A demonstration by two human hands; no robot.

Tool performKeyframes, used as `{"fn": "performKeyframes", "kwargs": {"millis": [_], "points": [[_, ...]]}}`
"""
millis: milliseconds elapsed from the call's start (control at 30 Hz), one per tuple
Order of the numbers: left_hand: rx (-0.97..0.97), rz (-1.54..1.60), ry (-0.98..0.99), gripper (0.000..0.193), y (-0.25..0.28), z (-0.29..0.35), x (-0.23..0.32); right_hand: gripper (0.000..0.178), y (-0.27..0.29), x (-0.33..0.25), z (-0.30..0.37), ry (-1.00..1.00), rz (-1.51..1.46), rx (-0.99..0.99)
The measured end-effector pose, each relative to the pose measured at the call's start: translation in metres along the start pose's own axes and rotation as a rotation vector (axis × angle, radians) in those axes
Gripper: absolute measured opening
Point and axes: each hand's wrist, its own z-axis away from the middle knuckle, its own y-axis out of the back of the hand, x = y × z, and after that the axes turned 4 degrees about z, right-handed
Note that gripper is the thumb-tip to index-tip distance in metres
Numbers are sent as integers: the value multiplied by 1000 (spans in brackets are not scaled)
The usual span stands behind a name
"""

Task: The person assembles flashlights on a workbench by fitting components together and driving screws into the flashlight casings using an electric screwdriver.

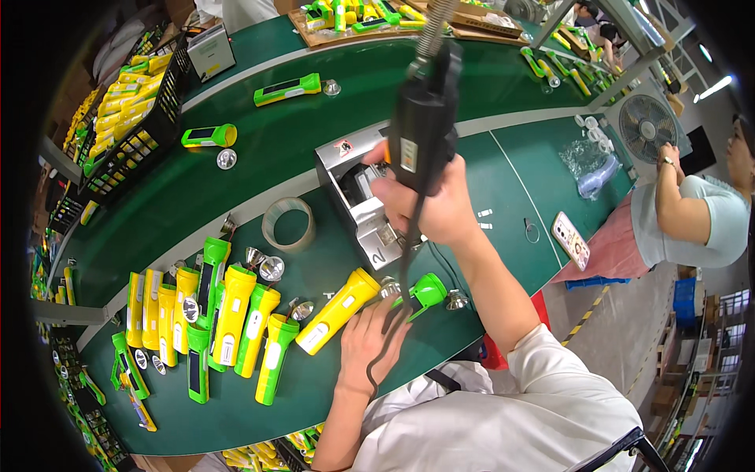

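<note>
My right hand (429, 200) grips a black electric screwdriver (421, 126) that hangs from a coiled cable, held upright above a grey metal box (358, 197). My left hand (370, 338) rests on the green table (472, 173), fingers on a green flashlight (421, 295) lying near the front edge. A yellow flashlight (338, 311) lies just left of that hand. The screwdriver's black cord runs down across my left hand.
Several yellow and green flashlights (212, 315) lie in a row at the left with loose silver reflectors (271, 267). A tape roll (289, 224), a phone (570, 240), a black crate of flashlights (130, 118), a fan (646, 122). Another person (692, 212) stands at the right.
</note>
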Motion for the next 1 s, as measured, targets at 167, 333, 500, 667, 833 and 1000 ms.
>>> {"fn": "performKeyframes", "kwargs": {"millis": [167,333,500,667,833,1000], "points": [[-8,-38,-48,39,-2,0,2,35,30,10,34,383,-75,66],[-23,-52,-37,39,5,0,5,45,39,12,48,575,-49,51],[-43,-63,-34,38,4,-2,5,40,37,20,47,634,-79,32],[-63,-77,-17,36,4,-3,5,41,32,28,43,643,-95,3],[-70,-85,-16,37,4,-3,4,44,36,34,43,657,-125,-57],[-42,-45,-32,39,4,-5,6,45,37,32,48,643,-174,-69]]}}
